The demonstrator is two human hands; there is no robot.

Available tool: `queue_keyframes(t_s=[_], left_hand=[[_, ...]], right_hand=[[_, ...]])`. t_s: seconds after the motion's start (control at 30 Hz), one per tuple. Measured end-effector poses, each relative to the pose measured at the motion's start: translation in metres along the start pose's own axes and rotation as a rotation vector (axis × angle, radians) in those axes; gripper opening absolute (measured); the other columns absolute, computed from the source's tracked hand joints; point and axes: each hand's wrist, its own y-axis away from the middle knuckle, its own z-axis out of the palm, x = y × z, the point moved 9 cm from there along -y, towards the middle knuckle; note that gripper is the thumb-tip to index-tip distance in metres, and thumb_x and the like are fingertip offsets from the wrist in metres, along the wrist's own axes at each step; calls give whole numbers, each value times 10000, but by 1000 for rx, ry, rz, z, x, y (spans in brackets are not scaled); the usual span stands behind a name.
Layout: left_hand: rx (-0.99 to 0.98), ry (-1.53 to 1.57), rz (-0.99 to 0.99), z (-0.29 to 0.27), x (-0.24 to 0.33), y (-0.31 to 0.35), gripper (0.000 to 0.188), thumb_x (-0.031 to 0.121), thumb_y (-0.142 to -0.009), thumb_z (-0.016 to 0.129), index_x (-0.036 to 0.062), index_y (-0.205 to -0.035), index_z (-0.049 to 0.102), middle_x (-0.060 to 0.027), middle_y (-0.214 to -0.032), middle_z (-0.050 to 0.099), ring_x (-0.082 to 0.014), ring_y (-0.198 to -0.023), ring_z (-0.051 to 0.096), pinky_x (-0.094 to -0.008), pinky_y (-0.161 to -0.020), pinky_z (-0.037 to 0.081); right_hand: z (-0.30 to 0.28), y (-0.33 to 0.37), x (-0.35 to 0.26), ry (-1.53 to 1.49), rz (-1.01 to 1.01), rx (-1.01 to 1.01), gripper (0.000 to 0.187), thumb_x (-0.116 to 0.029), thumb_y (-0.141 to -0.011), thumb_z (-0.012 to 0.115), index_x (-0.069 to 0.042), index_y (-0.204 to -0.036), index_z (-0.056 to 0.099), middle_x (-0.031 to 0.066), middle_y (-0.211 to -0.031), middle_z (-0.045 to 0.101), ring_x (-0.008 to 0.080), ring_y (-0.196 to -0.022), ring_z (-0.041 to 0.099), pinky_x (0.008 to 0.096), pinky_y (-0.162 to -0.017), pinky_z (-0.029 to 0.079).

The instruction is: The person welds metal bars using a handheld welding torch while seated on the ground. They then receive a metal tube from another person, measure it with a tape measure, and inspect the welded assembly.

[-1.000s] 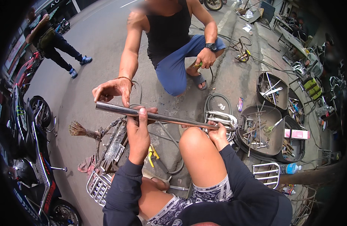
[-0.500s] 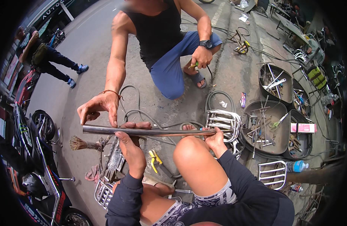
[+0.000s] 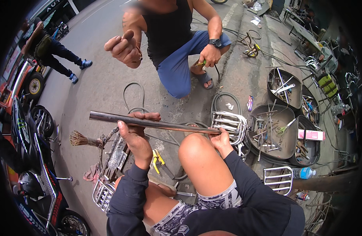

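Grey pavement stretches outdoors in daylight, with a motorcycle at the left and an open tool bin at the right. Above the ground, a metal tube lies across the left hand, cupped between thumb and fingers, its left end jutting past; the right hand pinches its right end. On the far side, a co-worker's hand is raised, apart from the tube.

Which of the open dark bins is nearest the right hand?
The bin with the green-handled scissors: it lies closest to the right hand on the metal tube; the others sit farther up or right.
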Motion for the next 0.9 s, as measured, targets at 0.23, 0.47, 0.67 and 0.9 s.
queue_keyframes(t_s=[0.23, 0.47, 0.67, 0.9], left_hand=[[11, -7, 52, -1, -1, -3, 554, 544, -1064, 259, 61, -1047, 528, -265, -887, 719, -371, -890, 711, -498, -867, 564], [2, -37, 57, -3, -2, -2, 555, 539, -1056, 264, 50, -1047, 527, -262, -885, 720, -369, -870, 711, -501, -875, 555], [29, -31, 36, -5, -5, 1, 563, 553, -1055, 267, 50, -1048, 517, -252, -881, 710, -362, -865, 707, -501, -885, 550], [54, 18, 4, -11, -15, -1, 603, 594, -1070, 265, 46, -1067, 519, -221, -887, 698, -360, -882, 711, -482, -898, 547]], right_hand=[[5, 0, -2, 20, -18, -27, 429, -324, -1115, 365, 82, -1035, 481, 257, -1086, 594, 419, -1091, 626, 569, -1013, 533], [4, -1, -2, 18, 11, -50, 443, -343, -1119, 359, 77, -1045, 477, 243, -1072, 585, 409, -1095, 617, 580, -1008, 532], [-1, -6, -5, 61, -48, 0, 411, -334, -1113, 397, 68, -1095, 479, 218, -1134, 555, 381, -1080, 592, 593, -990, 546], [-8, 1, -15, 280, -173, 5, 229, -250, -1072, 505, -24, -1075, 541, 156, -1047, 579, 311, -992, 602, 520, -912, 575]])
